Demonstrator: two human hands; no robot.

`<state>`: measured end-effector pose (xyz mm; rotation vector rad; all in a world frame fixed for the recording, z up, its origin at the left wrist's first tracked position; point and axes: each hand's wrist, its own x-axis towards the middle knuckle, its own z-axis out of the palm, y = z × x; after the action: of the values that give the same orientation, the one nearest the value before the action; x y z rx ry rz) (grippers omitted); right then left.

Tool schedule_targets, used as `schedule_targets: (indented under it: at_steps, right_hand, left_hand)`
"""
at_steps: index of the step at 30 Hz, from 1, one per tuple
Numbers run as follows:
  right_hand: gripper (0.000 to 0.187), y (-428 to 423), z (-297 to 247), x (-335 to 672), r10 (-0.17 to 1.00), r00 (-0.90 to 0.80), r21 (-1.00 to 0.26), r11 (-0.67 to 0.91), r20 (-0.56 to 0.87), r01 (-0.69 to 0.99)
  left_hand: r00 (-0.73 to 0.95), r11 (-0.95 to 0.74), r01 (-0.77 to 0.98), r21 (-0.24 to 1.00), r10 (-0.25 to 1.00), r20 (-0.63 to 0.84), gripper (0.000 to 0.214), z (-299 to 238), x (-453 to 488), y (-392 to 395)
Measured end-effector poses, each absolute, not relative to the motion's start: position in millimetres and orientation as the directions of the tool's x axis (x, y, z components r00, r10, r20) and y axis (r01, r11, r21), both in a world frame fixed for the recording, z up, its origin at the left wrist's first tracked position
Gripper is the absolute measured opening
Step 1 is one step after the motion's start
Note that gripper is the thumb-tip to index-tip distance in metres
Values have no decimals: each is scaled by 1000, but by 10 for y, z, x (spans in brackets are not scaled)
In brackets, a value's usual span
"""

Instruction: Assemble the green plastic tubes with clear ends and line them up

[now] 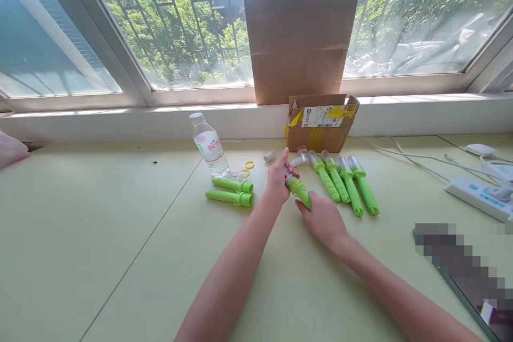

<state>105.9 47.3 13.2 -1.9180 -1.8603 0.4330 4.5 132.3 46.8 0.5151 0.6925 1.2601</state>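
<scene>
Both hands grip one green plastic tube with a clear cap (pixel 300 192), tilted above the table. My left hand (pixel 277 177) is closed around its clear upper end, and my right hand (pixel 324 218) around its green lower end. To the right lie several green tubes with clear caps (pixel 352 186). Left of my hands are two uncapped green tubes, an upper one (pixel 231 185) and a lower one (pixel 228 197), with threaded ends. Around these are yellow rings (pixel 249 164), a loose clear cap (pixel 303 155) and a small white part (pixel 269 156).
A water bottle (pixel 209 147) stands behind the uncapped tubes. An open cardboard box (pixel 320 136) sits at the back near the window. To the right are a white power strip (pixel 475 192) with cables and a dark, partly blurred-out flat device (pixel 460 278).
</scene>
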Motion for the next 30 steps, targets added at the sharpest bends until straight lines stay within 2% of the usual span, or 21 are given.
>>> schedule_targets:
  at_steps: [5,15,19,23,26,28,30]
  right_hand:
    - [23,475,161,1069,998,-64,-723,48,5,689]
    - [23,422,143,1021,985,-149,-891,-13,-90,453]
    - [23,435,161,1017,984,-146,-904,-30,-101,426]
    - [19,412,164,983,994,-65,-902,-54,-90,427]
    - [7,359,142,950,999,-3,-902,34,36,430]
    - [27,339,120,945,992,21,-889,100,122,447]
    - [44,346,98,962,980,67,-870,136,190,474]
  left_hand:
    - [232,272,-669,692,961,-153,42,458,7,1341]
    - [369,307,-650,696,927,-64,43,511,-71,1317]
    - [363,296,-656,695,930,-54,43,522,-80,1318]
    - [302,223,-618,754,953,-34,44,515,-44,1335]
    - [203,137,-553,822,979,-26,49,438,-21,1373]
    - [62,32,-454,890,998,-4,53,351,-23,1407]
    - [-108,-104,-251,963,991,79,53,255,-43,1437]
